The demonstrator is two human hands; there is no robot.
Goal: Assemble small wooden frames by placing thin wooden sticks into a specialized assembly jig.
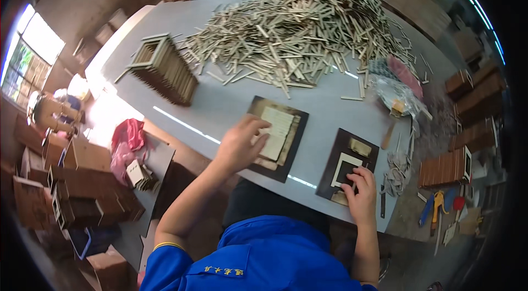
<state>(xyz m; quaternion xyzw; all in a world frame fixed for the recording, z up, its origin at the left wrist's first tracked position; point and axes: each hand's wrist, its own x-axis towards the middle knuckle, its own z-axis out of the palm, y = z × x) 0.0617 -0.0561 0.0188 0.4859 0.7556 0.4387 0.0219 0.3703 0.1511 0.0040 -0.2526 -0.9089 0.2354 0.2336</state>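
My left hand (pixel 241 143) reaches over a dark board (pixel 300 136) in front of me. Its thumb and forefinger are apart, with the fingertips at the edge of a layer of pale flat wooden strips (pixel 278 126) lying on that board. To the right, my right hand (pixel 361 195) is bent over a smaller dark board (pixel 335 151). Thumb and fingers of this hand grip the right side of a small pale square frame (pixel 345 158) lying flat there. They hide part of that side. Small yellowish blocks (pixel 360 147) sit at the board's ends.
A big heap of thin wooden strips (pixel 308 27) covers the table's far side. Stacked wooden frames (pixel 165 68) stand at the left. Plastic bags (pixel 393 93), a brush (pixel 391 126) and a dark metal strip (pixel 383 203) lie right. Brown box stacks (pixel 445 169) flank the table (pixel 206 118).
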